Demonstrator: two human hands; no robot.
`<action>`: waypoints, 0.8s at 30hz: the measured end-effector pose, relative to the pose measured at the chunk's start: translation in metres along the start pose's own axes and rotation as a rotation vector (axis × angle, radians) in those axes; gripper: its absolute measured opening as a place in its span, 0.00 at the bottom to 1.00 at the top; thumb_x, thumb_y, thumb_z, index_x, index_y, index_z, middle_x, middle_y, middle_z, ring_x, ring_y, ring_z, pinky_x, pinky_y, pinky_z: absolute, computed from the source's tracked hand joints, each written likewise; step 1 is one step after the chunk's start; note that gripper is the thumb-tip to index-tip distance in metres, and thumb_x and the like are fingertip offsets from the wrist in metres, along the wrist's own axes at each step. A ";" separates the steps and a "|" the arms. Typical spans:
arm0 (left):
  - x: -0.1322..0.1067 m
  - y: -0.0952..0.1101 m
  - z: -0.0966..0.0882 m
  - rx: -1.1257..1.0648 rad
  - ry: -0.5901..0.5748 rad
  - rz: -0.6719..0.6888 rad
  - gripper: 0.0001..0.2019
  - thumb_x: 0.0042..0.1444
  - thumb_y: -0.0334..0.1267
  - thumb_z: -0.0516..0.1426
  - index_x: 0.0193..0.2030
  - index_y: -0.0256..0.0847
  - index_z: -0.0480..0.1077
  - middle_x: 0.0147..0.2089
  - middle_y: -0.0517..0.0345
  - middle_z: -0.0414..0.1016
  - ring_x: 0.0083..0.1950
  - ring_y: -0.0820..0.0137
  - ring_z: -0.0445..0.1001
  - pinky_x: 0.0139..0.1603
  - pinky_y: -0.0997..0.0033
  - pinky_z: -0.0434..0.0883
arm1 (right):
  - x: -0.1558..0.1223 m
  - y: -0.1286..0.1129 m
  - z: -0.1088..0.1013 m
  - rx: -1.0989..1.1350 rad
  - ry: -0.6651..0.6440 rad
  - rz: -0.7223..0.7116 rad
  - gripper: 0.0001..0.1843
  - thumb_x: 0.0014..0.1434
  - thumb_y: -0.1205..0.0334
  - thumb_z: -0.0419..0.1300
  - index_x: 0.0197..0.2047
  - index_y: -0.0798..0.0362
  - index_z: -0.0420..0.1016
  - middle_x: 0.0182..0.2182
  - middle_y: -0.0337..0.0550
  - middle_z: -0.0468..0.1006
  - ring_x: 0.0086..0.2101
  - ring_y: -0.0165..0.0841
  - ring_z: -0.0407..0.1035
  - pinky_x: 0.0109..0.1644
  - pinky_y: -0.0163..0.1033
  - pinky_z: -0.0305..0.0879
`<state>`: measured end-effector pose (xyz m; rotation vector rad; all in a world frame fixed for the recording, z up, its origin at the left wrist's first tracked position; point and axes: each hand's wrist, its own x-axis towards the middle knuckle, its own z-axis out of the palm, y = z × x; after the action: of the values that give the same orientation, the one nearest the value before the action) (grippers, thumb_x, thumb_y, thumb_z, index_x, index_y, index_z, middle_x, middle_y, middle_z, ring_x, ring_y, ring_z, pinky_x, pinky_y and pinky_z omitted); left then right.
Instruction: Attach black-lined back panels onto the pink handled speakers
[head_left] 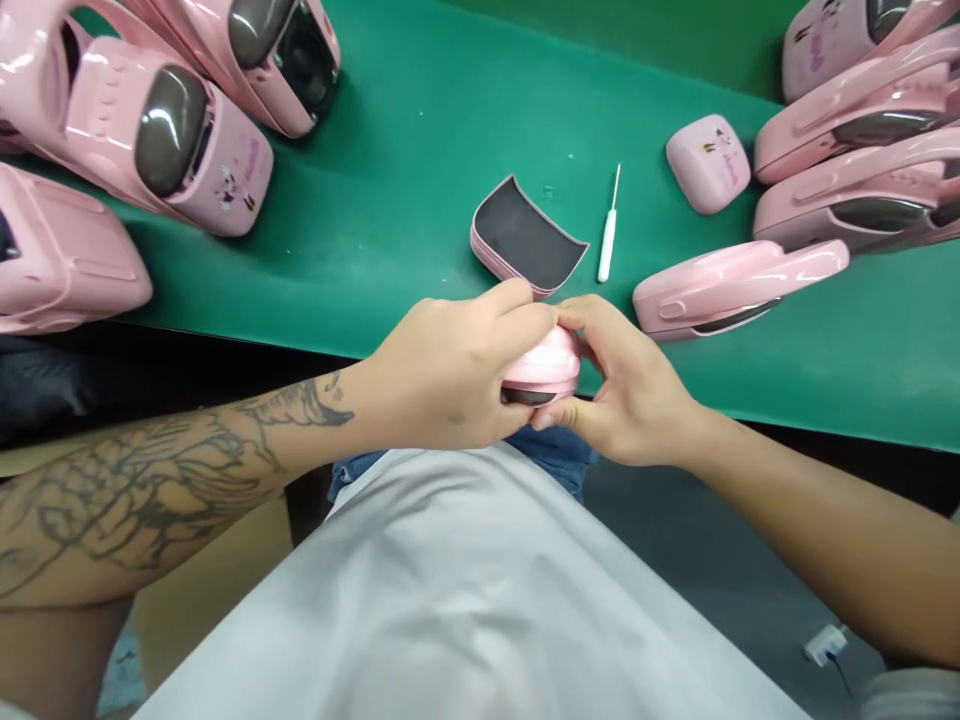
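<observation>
A glossy pink plastic casing [551, 362] with a dark strip along its lower side is held between both hands at the table's near edge. My left hand [450, 375] is closed around its left side, covering much of it. On the other side, the fingers and thumb of my right hand [626, 385] grip its right end. Just beyond my left fingers lies a stack of curved pink pieces [529, 235] with a dark grey face on top. A white-handled, thin-tipped tool [608, 240] rests to the right of that stack.
Several pink plastic housings with dark windows [171, 130] crowd the left of the green table [420, 200]. More pink housings [847, 200] line the right side, with one loose pink housing [731, 285] nearer my right hand. A rounded pink cover [708, 164] lies beside them.
</observation>
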<state>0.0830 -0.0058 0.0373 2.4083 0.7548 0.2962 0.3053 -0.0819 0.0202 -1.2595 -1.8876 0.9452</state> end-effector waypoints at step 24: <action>-0.018 -0.038 0.056 -0.706 0.238 -0.064 0.45 0.43 0.52 0.78 0.68 0.43 0.72 0.65 0.42 0.79 0.62 0.53 0.81 0.63 0.57 0.78 | -0.050 0.030 0.059 0.077 0.419 0.135 0.49 0.61 0.43 0.72 0.77 0.49 0.57 0.69 0.60 0.70 0.66 0.54 0.69 0.70 0.64 0.68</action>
<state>0.0717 -0.0175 -0.0305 1.6965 0.6802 0.7019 0.2852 -0.1324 -0.0425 -1.4247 -1.4435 0.7424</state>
